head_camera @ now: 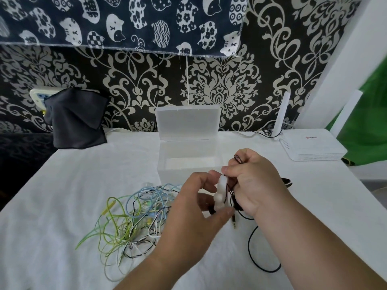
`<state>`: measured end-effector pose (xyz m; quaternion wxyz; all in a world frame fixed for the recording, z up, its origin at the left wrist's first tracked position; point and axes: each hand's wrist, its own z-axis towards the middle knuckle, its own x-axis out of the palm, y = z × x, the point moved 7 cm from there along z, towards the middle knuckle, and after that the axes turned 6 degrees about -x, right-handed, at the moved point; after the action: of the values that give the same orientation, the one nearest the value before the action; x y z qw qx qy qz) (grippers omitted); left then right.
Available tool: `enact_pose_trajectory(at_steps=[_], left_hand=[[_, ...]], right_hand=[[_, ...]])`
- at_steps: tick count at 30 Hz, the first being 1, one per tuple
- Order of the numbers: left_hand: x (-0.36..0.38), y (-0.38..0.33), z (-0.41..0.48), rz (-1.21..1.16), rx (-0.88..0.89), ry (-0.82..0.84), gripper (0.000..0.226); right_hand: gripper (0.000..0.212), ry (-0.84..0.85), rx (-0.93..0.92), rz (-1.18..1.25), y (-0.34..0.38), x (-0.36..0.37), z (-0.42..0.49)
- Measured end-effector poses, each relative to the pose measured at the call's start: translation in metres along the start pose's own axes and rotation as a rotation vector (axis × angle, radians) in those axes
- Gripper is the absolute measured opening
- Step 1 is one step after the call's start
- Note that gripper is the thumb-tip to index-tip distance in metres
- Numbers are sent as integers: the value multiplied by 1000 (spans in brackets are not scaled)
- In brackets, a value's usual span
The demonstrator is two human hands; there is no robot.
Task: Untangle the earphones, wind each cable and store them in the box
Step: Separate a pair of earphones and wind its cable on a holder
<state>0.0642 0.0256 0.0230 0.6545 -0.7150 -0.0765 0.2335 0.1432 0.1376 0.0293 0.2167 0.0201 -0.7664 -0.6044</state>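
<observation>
A tangle of green, blue, white and black earphone cables [134, 218] lies on the white tablecloth, left of my hands. My left hand [194, 208] pinches a white winder piece [221, 192] between thumb and fingers. My right hand [253, 183] grips a black earphone cable [260, 256] whose small loop sticks out above its fingers; the rest trails down over the cloth, with its jack plug [234, 222] hanging below. The clear plastic box [188, 164] stands with its lid up, just behind my hands.
A white router [312, 145] with an antenna sits at the back right. A dark cloth [77, 120] hangs over the wall socket at the back left. A small dark object [287, 182] lies just right of my right hand.
</observation>
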Motion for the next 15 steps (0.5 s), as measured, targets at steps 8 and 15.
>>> enact_pose_trajectory(at_steps=[8,15], left_hand=[[-21,1,10,-100,32,-138,22],[-44,7,14,-241,17,-329,19]], right_hand=[[46,179,-191,-257,18,6,3],[44,360,-228,-358,43,22,-18]])
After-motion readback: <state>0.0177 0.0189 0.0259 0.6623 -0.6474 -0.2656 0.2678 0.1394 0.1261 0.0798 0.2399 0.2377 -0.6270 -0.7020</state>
